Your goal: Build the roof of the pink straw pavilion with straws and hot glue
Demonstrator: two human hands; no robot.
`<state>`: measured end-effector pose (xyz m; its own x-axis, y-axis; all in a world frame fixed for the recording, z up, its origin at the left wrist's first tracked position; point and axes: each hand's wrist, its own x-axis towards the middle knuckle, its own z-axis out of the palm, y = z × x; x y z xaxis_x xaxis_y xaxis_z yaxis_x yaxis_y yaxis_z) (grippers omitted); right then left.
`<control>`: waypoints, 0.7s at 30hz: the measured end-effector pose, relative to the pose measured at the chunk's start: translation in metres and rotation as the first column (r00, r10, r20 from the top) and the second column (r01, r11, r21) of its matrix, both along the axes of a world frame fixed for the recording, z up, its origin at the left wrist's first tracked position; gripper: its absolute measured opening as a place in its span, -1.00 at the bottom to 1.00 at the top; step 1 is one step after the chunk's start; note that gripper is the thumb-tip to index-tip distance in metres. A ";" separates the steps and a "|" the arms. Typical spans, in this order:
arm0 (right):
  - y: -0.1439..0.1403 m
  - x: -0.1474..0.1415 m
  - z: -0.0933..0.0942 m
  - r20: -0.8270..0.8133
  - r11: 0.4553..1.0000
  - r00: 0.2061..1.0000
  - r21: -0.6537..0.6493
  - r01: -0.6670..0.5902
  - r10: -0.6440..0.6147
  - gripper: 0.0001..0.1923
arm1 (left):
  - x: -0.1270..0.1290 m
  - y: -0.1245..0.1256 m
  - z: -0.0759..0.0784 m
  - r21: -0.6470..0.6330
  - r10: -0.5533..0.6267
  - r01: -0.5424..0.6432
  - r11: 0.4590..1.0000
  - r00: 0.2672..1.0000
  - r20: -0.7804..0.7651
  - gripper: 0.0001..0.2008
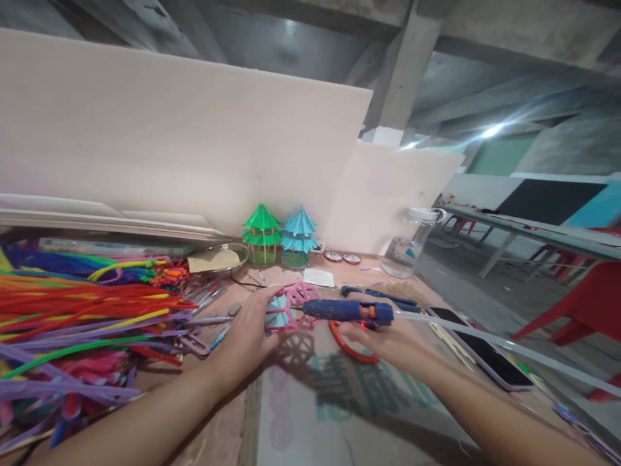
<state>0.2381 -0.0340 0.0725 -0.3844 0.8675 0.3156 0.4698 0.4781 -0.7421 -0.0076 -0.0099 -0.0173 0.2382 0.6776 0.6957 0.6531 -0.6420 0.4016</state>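
My left hand (250,333) grips a small pink frame (301,296) of open lattice, with light blue inside it, tilted on its side above the table. My right hand (376,327) is closed around a blue glue gun (347,310) that points left. Its nozzle reaches the pink frame; whether it touches cannot be made out. A long translucent glue stick (466,329) sticks out of the gun's back end. Below the gun lies a red ring (352,349), partly hidden by my right hand.
Colourful pipe cleaners (87,310) are heaped at left beside a metal bowl (233,259). Green (262,236) and blue pavilion models (299,236) stand at the back. A clear bottle (407,249), pliers (383,298) and a phone (485,353) are on the right.
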 end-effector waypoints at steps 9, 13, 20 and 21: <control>0.015 0.011 -0.007 -0.228 0.999 0.973 0.007 0.046 -0.043 -0.59 | 0.007 -0.008 0.003 -0.335 -0.035 0.124 0.934 0.965 0.259 -0.45; 0.028 0.017 -0.004 -0.236 0.995 0.967 -0.031 0.097 -0.101 -0.47 | 0.013 -0.017 0.016 -0.471 -0.082 0.195 0.860 0.965 0.250 -0.40; 0.054 0.015 0.004 -0.135 0.945 0.936 -0.077 0.318 -0.326 -0.55 | 0.014 -0.017 0.024 -0.518 -0.137 0.162 0.840 0.987 0.086 -0.32; 0.061 0.013 0.006 -0.114 0.951 0.944 -0.045 0.307 -0.310 -0.58 | 0.014 -0.016 0.023 -0.496 -0.147 0.167 0.852 0.986 0.081 -0.30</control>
